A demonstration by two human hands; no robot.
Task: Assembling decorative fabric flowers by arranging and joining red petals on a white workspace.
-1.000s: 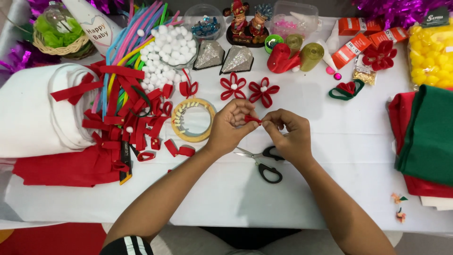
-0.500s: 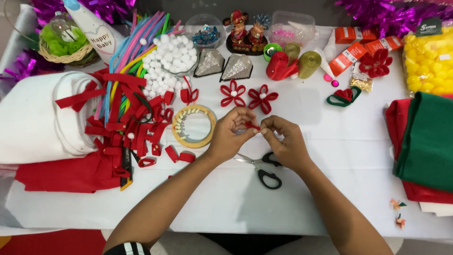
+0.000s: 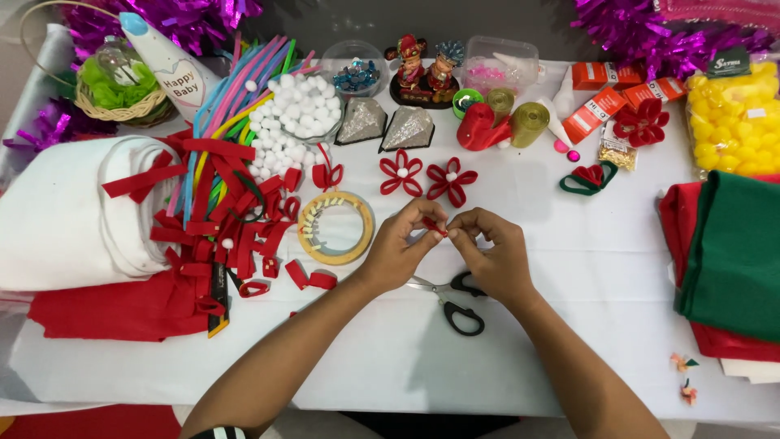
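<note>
My left hand [image 3: 400,248] and my right hand [image 3: 489,254] meet fingertip to fingertip over the white table [image 3: 569,268]. Together they pinch a small red strip piece [image 3: 436,227]; most of it is hidden by the fingers. Just beyond the hands lie two red loop flowers with white centres, one [image 3: 401,172] to the left, the other [image 3: 452,180] to the right. Black-handled scissors [image 3: 452,297] lie on the table under my right wrist. A tape roll [image 3: 335,228] lies left of my left hand.
A heap of red strips [image 3: 223,219] and a white felt roll [image 3: 69,215] fill the left. White pom-poms [image 3: 291,122], coloured sticks, figurines [image 3: 424,69], ribbon rolls and orange boxes line the back. Folded green and red felt [image 3: 731,252] and a yellow pom-pom bag [image 3: 735,122] are on the right.
Both hands stay joined on the red piece with only small finger movement. The view has shifted slightly; nothing on the table has moved.
</note>
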